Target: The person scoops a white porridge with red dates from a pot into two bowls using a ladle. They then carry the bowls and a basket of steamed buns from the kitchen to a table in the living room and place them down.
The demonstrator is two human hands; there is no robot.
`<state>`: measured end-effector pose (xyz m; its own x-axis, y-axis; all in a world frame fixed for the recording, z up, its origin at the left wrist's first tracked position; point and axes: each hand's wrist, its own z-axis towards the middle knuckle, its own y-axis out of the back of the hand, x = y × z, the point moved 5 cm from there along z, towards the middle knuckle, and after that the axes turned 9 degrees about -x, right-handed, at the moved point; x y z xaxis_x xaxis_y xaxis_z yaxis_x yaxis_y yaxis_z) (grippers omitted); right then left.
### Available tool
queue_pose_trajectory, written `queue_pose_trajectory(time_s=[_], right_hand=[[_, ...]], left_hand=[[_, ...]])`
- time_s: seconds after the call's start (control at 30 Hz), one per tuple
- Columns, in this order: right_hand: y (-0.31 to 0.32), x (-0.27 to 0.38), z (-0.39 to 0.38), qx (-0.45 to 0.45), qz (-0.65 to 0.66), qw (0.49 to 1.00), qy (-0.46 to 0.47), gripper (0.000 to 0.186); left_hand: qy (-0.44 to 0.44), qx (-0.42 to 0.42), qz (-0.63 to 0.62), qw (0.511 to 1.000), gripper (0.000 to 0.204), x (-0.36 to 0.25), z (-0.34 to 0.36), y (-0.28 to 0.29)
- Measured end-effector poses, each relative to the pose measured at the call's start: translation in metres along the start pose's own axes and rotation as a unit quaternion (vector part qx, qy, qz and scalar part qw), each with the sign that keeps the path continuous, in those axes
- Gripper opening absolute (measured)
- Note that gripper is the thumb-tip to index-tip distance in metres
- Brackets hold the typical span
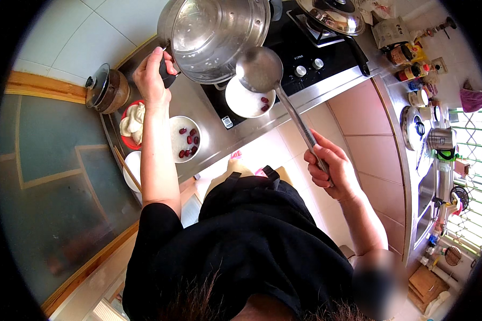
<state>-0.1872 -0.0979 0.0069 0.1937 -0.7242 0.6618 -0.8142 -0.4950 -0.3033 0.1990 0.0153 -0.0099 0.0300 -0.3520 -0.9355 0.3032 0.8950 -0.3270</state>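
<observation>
My left hand grips the black handle of a large steel pot, which is tilted and shows a shiny, nearly bare inside. My right hand is closed round the shaft of a long steel ladle; its head is held over a white bowl of pale, porridge-like food with red dates, beside the pot. A second white bowl with similar food and several red dates sits on the steel counter by my left forearm. A red bowl of pale lumps is partly behind that forearm.
A black gas hob carries a lidded pan. A clay pot, chopsticks and white dishes are at the left. Bottles and jars crowd the right-hand counter, near a steel pot.
</observation>
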Motion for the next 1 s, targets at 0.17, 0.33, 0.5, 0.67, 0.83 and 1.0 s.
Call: queue_pose_trajectory(time_s=[0.17, 0.33, 0.5, 0.67, 0.83, 1.0], right_hand=[[0.023, -0.037, 0.014, -0.014, -0.143, 0.987, 0.076, 0.056], [0.029, -0.028, 0.004, -0.044, -0.483, 0.806, 0.341, 0.055], [0.039, -0.016, -0.003, -0.022, -0.446, 0.849, 0.283, 0.055], [0.014, 0.009, 0.007, 0.047, -0.198, 0.967, 0.155, 0.052], [-0.049, 0.032, 0.073, 0.131, -0.231, 0.937, 0.226, 0.052], [-0.069, 0.019, 0.116, 0.180, -0.228, 0.926, 0.241, 0.052]], left_hand=[[-0.006, 0.002, 0.012, 1.000, 0.029, -0.004, 0.002, -0.002], [-0.004, -0.002, 0.007, 1.000, 0.028, -0.009, 0.000, -0.002], [0.001, -0.003, 0.012, 1.000, 0.028, -0.012, 0.000, 0.002], [0.015, 0.008, -0.006, 1.000, 0.029, -0.012, 0.001, 0.003], [0.035, 0.009, -0.054, 0.998, 0.031, -0.011, 0.004, 0.005], [0.051, 0.040, -0.076, 0.995, 0.032, -0.012, 0.007, 0.011]])
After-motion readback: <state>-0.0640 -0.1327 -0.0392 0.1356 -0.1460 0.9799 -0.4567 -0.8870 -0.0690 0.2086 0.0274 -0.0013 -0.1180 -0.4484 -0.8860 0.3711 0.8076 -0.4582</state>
